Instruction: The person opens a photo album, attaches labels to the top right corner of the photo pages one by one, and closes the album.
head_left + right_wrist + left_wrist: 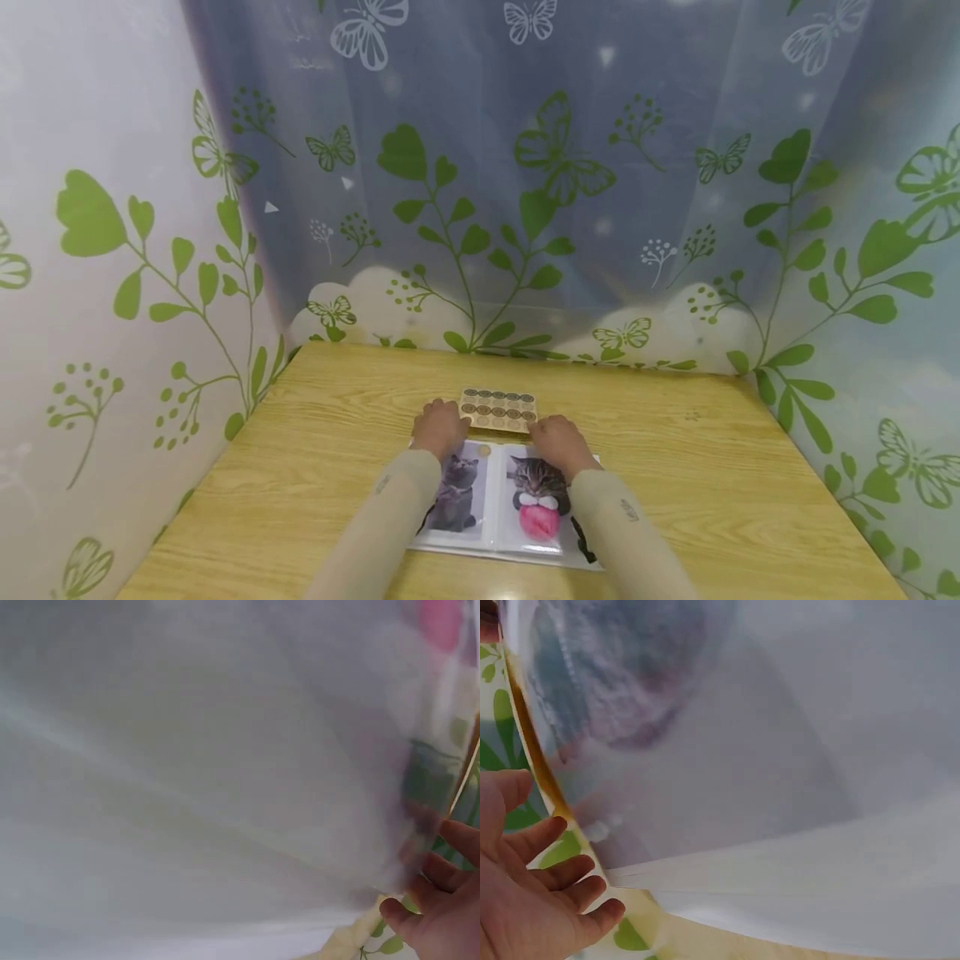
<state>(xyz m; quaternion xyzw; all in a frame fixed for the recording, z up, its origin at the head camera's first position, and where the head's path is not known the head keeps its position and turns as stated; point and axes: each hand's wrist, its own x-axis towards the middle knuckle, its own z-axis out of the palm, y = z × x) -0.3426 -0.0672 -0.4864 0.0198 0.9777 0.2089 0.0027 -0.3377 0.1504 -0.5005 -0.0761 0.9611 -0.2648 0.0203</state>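
Observation:
An open photo album [491,546] lies in front of me, with a grey cat photo [455,500] on the left page and a striped cat photo [538,479] on the right. Just beyond its top edge is a small sheet of round brown stickers [498,410]. My left hand [441,427] rests at the album's upper left, its thumb right by the sheet's corner. My right hand [562,444] is over the upper right, fingertips close to the sheet's other corner. In the left wrist view the left fingers [570,874] are spread and loosely bent beside the page. The right fingers [442,874] reach the page edge.
A round tan disc [485,451] sits near the top of the left page. Dark straps [582,540] show along the album's sides. The wood-grain table [300,467] is enclosed by curtains [480,208] printed with leaves and butterflies.

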